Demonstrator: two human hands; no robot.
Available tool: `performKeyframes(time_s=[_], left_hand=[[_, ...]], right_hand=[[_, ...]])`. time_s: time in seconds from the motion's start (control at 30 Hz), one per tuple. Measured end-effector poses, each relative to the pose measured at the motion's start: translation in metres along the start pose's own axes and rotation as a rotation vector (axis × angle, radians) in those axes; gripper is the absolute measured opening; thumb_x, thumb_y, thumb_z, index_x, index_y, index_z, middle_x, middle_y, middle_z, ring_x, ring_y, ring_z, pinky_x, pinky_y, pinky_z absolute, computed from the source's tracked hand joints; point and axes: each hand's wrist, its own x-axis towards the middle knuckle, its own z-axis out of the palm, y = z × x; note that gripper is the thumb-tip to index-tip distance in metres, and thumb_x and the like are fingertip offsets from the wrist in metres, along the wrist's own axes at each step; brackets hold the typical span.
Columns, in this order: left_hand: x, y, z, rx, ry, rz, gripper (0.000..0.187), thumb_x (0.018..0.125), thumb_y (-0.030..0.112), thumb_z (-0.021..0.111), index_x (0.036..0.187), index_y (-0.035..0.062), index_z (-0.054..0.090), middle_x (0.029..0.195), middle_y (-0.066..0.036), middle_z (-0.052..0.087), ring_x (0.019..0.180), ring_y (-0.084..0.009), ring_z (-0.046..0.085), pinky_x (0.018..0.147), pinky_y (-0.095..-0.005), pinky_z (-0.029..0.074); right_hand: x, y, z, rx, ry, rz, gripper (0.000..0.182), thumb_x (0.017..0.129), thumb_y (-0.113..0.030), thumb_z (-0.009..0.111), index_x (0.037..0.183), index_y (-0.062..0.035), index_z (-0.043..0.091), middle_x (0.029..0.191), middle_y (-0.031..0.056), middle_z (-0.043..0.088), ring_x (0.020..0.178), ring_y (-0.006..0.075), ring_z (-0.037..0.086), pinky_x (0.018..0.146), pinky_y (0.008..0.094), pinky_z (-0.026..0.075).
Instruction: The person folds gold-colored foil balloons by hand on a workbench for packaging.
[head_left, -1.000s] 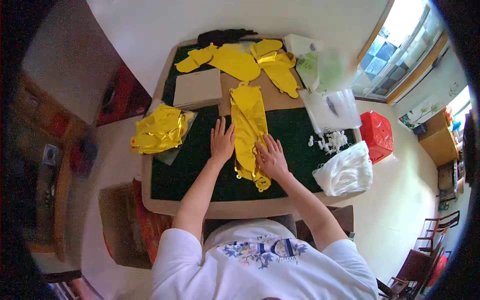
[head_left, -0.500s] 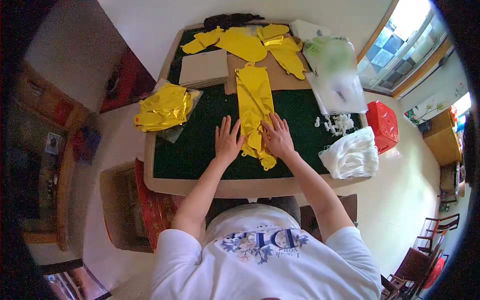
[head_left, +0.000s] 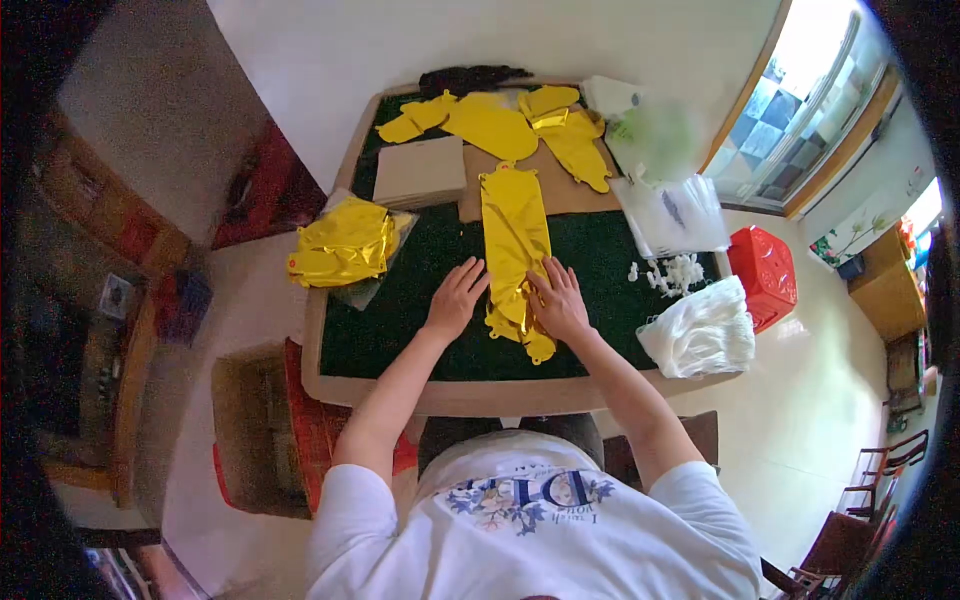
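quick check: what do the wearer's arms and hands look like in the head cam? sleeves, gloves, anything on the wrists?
Both arms are bare from the short white T-shirt sleeves down. The left hand and right hand wear no gloves. No watch, band or ring can be made out at this size. The shirt front carries a dark blue printed pattern with lettering.

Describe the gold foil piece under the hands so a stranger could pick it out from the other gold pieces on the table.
Start at the green-topped table. Down its middle, from the brown cardboard sheet toward the near edge, lies one long flat gold foil strip, with the left hand and right hand pressing its near end. Unlike the crumpled gold heap at the left edge and the yellow pieces at the far edge, it lies alone and stretched straight.
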Motion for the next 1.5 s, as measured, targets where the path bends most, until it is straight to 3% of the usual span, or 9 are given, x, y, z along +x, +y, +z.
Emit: performKeyframes(time_s=[0.17, 0.33, 0.47, 0.67, 0.9, 1.1, 1.17, 1.4, 1.5], left_hand=[[0.043, -0.028, 0.018, 0.068, 0.044, 0.076, 0.040, 0.086, 0.006, 0.046, 0.125, 0.0059, 0.054, 0.137, -0.011, 0.047, 0.135, -0.0261, 0.033, 0.110, -0.0432, 0.030], [0.071, -0.032, 0.020, -0.096, -0.123, -0.128, 0.037, 0.088, 0.019, 0.051, 0.122, 0.0030, 0.055, 0.134, -0.011, 0.050, 0.132, -0.0283, 0.036, 0.108, -0.0443, 0.031], [0.086, -0.035, 0.015, -0.039, -0.093, -0.113, 0.037, 0.091, 0.023, 0.050, 0.121, 0.0033, 0.056, 0.133, -0.011, 0.050, 0.130, -0.0293, 0.038, 0.107, -0.0451, 0.031], [0.116, -0.062, 0.043, 0.107, -0.109, -0.090, 0.042, 0.095, 0.025, 0.044, 0.132, 0.0038, 0.046, 0.137, -0.011, 0.045, 0.134, -0.0268, 0.033, 0.110, -0.0434, 0.027], [0.147, -0.066, 0.041, 0.037, -0.240, -0.262, 0.047, 0.096, 0.026, 0.042, 0.137, 0.0031, 0.038, 0.143, -0.011, 0.039, 0.135, -0.0281, 0.031, 0.110, -0.0411, 0.028], [0.152, -0.061, 0.036, 0.020, -0.419, -0.423, 0.052, 0.098, 0.030, 0.039, 0.144, 0.0083, 0.028, 0.151, -0.011, 0.026, 0.139, -0.0292, 0.023, 0.112, -0.0438, 0.024], [0.138, -0.063, 0.049, -0.025, -0.220, -0.363, 0.056, 0.098, 0.033, 0.038, 0.147, 0.0105, 0.023, 0.153, -0.013, 0.019, 0.142, -0.0289, 0.016, 0.113, -0.0461, 0.020], [0.080, -0.035, 0.031, -0.055, -0.234, -0.454, 0.064, 0.096, 0.037, 0.044, 0.149, 0.0131, 0.016, 0.155, -0.014, 0.012, 0.143, -0.0291, 0.011, 0.114, -0.0483, 0.015], [0.058, -0.026, 0.028, -0.139, -0.073, -0.389, 0.074, 0.089, 0.034, 0.059, 0.149, 0.0152, 0.018, 0.152, -0.019, 0.017, 0.141, -0.0363, 0.016, 0.111, -0.0539, 0.018]], right_hand=[[0.000, -0.001, -0.004, 0.012, -0.020, 0.017, 0.039, 0.087, -0.024, 0.052, 0.124, -0.0108, 0.054, 0.142, 0.0206, 0.037, 0.134, 0.0362, 0.032, 0.110, 0.0518, 0.024], [0.001, -0.001, -0.006, 0.009, -0.094, 0.050, 0.042, 0.089, -0.028, 0.051, 0.127, -0.0104, 0.052, 0.143, 0.0199, 0.035, 0.136, 0.0354, 0.028, 0.111, 0.0512, 0.022], [0.001, -0.002, -0.007, -0.012, -0.046, 0.033, 0.037, 0.090, -0.027, 0.051, 0.123, -0.0110, 0.054, 0.140, 0.0205, 0.038, 0.134, 0.0365, 0.032, 0.109, 0.0515, 0.025], [0.000, -0.001, -0.007, 0.018, -0.045, 0.029, 0.037, 0.091, -0.028, 0.050, 0.124, -0.0111, 0.054, 0.141, 0.0196, 0.039, 0.135, 0.0349, 0.031, 0.110, 0.0509, 0.023], [0.000, -0.001, -0.006, 0.017, -0.034, 0.040, 0.039, 0.090, -0.028, 0.050, 0.124, -0.0107, 0.054, 0.139, 0.0192, 0.041, 0.134, 0.0349, 0.032, 0.110, 0.0518, 0.024], [0.001, -0.003, -0.008, 0.006, -0.048, 0.037, 0.039, 0.089, -0.027, 0.051, 0.124, -0.0105, 0.054, 0.140, 0.0197, 0.040, 0.134, 0.0350, 0.033, 0.110, 0.0518, 0.024], [0.001, -0.003, -0.011, 0.016, -0.053, 0.042, 0.038, 0.090, -0.026, 0.051, 0.125, -0.0107, 0.054, 0.140, 0.0194, 0.039, 0.134, 0.0350, 0.033, 0.109, 0.0522, 0.024], [0.001, -0.001, -0.006, 0.002, -0.049, 0.049, 0.039, 0.090, -0.029, 0.049, 0.125, -0.0109, 0.054, 0.140, 0.0193, 0.039, 0.134, 0.0341, 0.032, 0.110, 0.0509, 0.023], [0.001, -0.002, -0.006, 0.012, -0.067, 0.065, 0.040, 0.091, -0.029, 0.049, 0.126, -0.0107, 0.053, 0.141, 0.0194, 0.039, 0.135, 0.0337, 0.031, 0.111, 0.0503, 0.022]])
